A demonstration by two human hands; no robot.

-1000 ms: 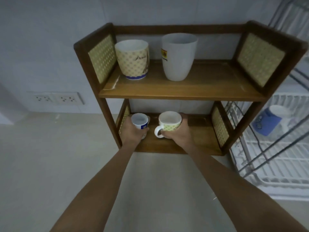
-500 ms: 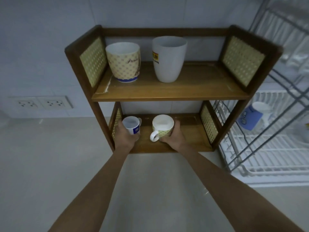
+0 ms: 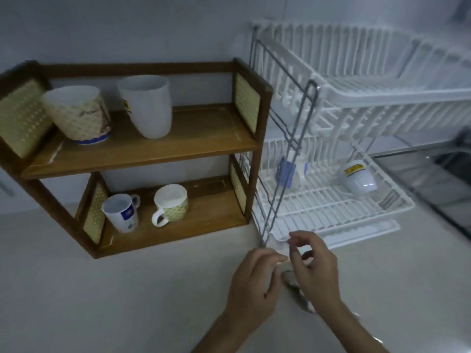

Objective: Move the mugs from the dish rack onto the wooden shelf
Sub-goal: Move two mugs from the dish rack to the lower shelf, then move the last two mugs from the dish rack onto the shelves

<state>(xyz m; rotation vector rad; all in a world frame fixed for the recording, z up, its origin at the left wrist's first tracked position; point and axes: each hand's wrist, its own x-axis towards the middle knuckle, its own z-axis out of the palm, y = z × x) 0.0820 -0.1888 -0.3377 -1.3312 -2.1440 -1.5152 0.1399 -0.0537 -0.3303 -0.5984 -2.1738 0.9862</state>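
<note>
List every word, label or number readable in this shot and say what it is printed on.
Patterned mug, top shelf: cursive word, too blurred to read.
Tall white cup, top shelf: small yellow and red label at its left edge, unreadable.
White mug with blue emblem, lower shelf: emblem too small to read.
Blue and white mug in the dish rack: print blurred.
Overturned white mug in the rack: yellow label, text unreadable.

wall [image 3: 153, 26]: pale, plain | countertop [image 3: 102, 301]: light, matte | light: dim | far right: dark surface [image 3: 433, 179], possibly a sink
</note>
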